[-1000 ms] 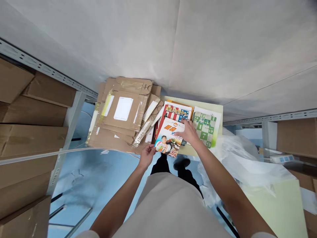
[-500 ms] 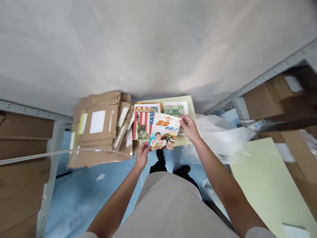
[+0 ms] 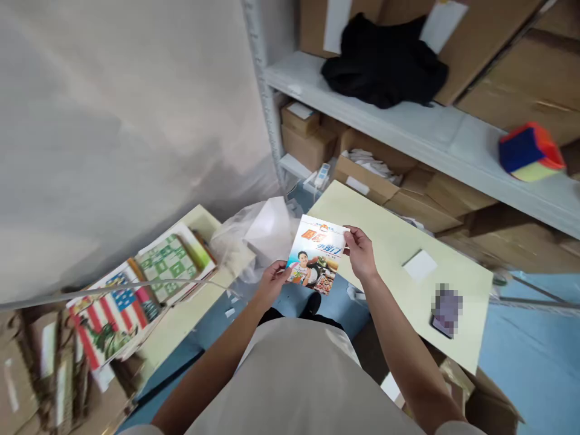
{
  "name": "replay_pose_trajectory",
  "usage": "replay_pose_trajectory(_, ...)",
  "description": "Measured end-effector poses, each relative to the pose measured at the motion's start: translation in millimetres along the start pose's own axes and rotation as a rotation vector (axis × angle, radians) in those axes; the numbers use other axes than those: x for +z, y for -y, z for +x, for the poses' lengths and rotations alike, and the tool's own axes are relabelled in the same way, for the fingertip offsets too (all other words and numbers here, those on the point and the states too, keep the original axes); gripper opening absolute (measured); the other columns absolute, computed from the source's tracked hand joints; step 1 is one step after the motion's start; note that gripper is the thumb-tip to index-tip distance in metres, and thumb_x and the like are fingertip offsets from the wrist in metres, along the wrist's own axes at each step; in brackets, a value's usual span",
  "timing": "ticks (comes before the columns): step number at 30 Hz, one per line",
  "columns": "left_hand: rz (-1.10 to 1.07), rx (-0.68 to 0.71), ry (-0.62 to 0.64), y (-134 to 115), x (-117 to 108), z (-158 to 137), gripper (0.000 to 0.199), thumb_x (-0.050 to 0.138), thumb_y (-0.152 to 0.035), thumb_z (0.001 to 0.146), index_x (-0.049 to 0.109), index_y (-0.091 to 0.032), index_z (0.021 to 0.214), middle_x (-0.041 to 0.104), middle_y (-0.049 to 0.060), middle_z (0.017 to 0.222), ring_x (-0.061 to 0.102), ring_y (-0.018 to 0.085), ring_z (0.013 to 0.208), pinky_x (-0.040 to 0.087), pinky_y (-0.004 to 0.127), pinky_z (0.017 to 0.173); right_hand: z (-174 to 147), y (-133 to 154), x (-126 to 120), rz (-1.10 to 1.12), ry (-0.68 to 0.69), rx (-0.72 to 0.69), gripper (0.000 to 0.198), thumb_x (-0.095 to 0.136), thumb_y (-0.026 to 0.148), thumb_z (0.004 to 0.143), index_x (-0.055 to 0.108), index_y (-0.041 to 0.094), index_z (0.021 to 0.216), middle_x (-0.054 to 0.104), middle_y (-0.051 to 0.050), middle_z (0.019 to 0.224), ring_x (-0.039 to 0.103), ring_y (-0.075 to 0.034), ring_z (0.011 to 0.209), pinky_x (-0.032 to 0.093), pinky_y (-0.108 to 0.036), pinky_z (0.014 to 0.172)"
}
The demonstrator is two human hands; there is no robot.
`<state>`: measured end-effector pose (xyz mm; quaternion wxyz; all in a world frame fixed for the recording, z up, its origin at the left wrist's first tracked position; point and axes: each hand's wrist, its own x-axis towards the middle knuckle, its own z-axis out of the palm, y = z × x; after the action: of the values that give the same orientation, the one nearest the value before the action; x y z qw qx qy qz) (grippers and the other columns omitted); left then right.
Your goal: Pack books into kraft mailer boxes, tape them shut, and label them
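Note:
A thin book (image 3: 316, 255) with a white cover, orange and blue lettering and food pictures is held out in front of me. My left hand (image 3: 273, 283) pinches its lower left corner, fingers closed. At the upper right edge my right hand (image 3: 360, 251) grips it between thumb and fingers. To the left, on a pale table (image 3: 181, 332), lie a book with a flag and statue cover (image 3: 111, 317) and a green-and-white checked book (image 3: 167, 266).
Right of me stands a pale table (image 3: 376, 235) with a white card (image 3: 420, 265) and a phone (image 3: 446, 311). Beyond it, a shelf (image 3: 408, 127) bears cartons, a black cloth (image 3: 385, 63) and a colourful band (image 3: 530, 151). Plastic wrap (image 3: 244, 235) lies between the tables; flattened cardboard (image 3: 27, 374) fills the lower left.
My view has swung to the right, away from the stacked books, bringing the right-hand table and shelf into sight. The book stays in both hands.

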<state>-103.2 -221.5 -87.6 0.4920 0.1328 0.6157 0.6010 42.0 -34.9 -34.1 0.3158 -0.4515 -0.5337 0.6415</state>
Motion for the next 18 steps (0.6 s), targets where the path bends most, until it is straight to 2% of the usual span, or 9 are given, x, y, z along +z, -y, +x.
replay_pose_trajectory(4, 0.049, -0.087, 0.113, 3, 71, 23, 0.052, 0.079, -0.046, 0.059, 0.065, -0.019, 0.101, 0.07, 0.004, 0.083, 0.065, 0.017, 0.073, 0.049, 0.025, 0.061, 6, -8, -80, 0.059, -0.157, 0.034, 0.048, 0.062, 0.058, 0.07, 0.058, 0.024, 0.103, 0.066, -0.003, 0.089, 0.062, -0.018, 0.078, 0.052, -0.03, 0.06)
replay_pose_trajectory(9, 0.037, -0.187, 0.312, 2, 120, 41, 0.049, 0.081, -0.041, 0.059, 0.064, -0.018, 0.099, 0.07, 0.006, 0.091, 0.066, 0.018, 0.079, 0.051, 0.028, 0.067, 3, -17, -141, 0.166, -0.165, 0.048, 0.044, 0.061, 0.062, 0.071, 0.061, 0.024, 0.092, 0.067, -0.003, 0.089, 0.063, -0.018, 0.079, 0.052, -0.03, 0.063)
replay_pose_trajectory(14, 0.068, -0.231, 0.426, 5, 140, 60, 0.043, 0.078, -0.038, 0.064, 0.063, -0.019, 0.1, 0.068, 0.004, 0.088, 0.065, 0.016, 0.078, 0.05, 0.027, 0.07, 9, -23, -166, 0.246, -0.295, 0.113, 0.039, 0.068, 0.058, 0.067, 0.059, 0.024, 0.083, 0.063, 0.001, 0.074, 0.059, -0.015, 0.066, 0.049, -0.026, 0.057)
replay_pose_trajectory(18, 0.041, -0.265, 0.397, 5, 141, 78, 0.049, 0.079, -0.039, 0.061, 0.063, -0.019, 0.103, 0.068, 0.004, 0.088, 0.064, 0.016, 0.078, 0.048, 0.026, 0.07, 25, -22, -165, 0.236, -0.365, 0.11, 0.04, 0.07, 0.058, 0.063, 0.057, 0.022, 0.075, 0.059, 0.003, 0.065, 0.055, -0.013, 0.058, 0.046, -0.026, 0.053)
